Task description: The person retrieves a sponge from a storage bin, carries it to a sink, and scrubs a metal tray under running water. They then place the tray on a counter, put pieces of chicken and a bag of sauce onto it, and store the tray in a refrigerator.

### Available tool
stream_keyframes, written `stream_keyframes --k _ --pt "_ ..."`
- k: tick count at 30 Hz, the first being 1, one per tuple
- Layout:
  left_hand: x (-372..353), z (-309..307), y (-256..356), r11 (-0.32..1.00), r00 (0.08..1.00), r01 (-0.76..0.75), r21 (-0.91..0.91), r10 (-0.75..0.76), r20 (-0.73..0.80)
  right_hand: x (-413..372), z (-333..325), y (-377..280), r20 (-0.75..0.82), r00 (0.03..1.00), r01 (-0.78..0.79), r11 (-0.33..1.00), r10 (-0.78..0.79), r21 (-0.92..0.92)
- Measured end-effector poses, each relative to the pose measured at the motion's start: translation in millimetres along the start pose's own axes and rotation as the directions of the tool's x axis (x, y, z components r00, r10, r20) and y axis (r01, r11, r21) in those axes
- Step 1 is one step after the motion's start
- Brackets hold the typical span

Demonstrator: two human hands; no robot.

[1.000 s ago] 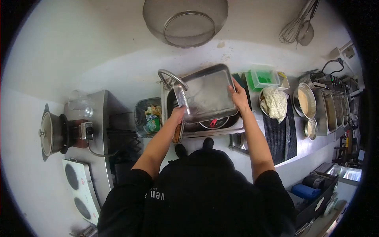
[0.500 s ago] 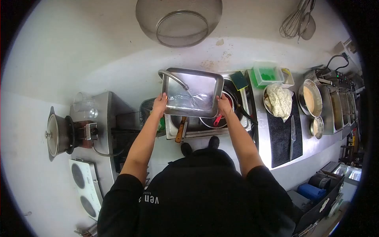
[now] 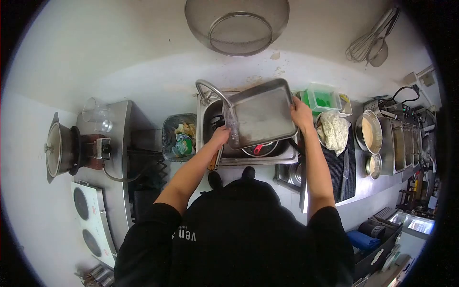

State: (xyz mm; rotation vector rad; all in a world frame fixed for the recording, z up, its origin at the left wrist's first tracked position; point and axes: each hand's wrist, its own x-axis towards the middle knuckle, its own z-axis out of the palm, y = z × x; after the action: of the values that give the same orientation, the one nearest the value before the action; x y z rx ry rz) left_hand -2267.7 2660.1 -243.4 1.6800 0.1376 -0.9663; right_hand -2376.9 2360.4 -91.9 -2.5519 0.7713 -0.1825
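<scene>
A rectangular metal baking tray [image 3: 265, 115] is held over the sink [image 3: 222, 161], tilted down toward its left side. My left hand [image 3: 221, 136] is closed on its lower left edge, and my right hand [image 3: 301, 115] grips the right edge. From the curved faucet [image 3: 210, 85], water [image 3: 232, 125] runs down along the tray's left side. Beneath the tray, a pan with a red handle piece [image 3: 258, 149] lies in the sink, partly hidden. A wooden-handled utensil [image 3: 213, 161] rests at the sink's front edge.
Left of the sink stands a lined waste bin [image 3: 179, 155] with scraps. On the right counter are a green container [image 3: 321, 97], a cloth-covered bowl [image 3: 333, 132], a knife [image 3: 345, 174] on a black mat and batter bowls [image 3: 369, 134]. A large strainer [image 3: 237, 28] hangs above.
The tray has moved right and tipped so its left side is lower; the water in it has shifted to that side. Both hands kept hold. The view has shifted too, exposing the waste bin.
</scene>
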Motion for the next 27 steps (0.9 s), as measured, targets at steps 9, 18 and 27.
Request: stream_keyframes --k 9,18,27 --pt "-74 -85 68 0.523 0.86 -0.346 0.779 0.508 0.041 -41 126 63 0.328 0.944 -0.207 0.82 0.026 0.534" --pt "-183 -107 101 0.574 0.784 -0.193 0.796 0.578 -0.227 -4 305 -21 0.61 0.791 -0.509 0.509 -0.042 0.695" --pt "-193 -117 12 0.586 0.63 -0.523 0.619 0.755 -0.183 30 302 -74 0.747 0.657 -0.71 0.249 -0.099 0.658"
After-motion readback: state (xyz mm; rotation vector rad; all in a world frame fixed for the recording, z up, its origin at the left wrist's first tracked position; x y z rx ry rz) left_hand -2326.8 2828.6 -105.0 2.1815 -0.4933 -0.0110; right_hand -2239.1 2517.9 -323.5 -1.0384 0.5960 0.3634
